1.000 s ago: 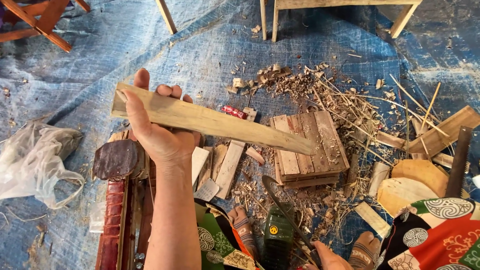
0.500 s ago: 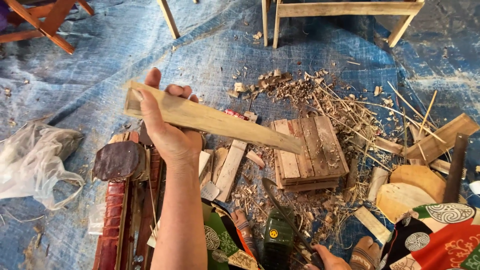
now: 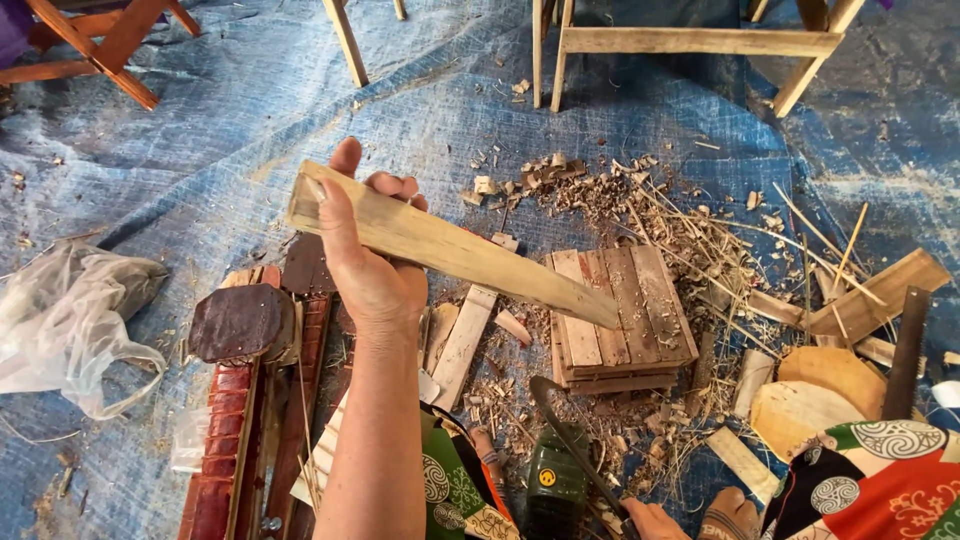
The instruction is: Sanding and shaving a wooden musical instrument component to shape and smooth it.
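Rightward from left-hand grip (image 3: 365, 265) (slanting down): bamboo slat (image 3: 470, 252).

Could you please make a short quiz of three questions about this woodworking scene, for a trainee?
1. True or false: the left hand holds the tapered wooden slat up above the blue tarp.
2. Which thing lies under the slat's narrow tip?
A. the clear plastic bag
B. the small slatted wooden block
C. the red chair
3. Fill in: the right hand, at the bottom edge, grips a curved ____.

Key: 1 true. 2 B. 3 blade; its handle is hidden, so the exact tool cannot be told.
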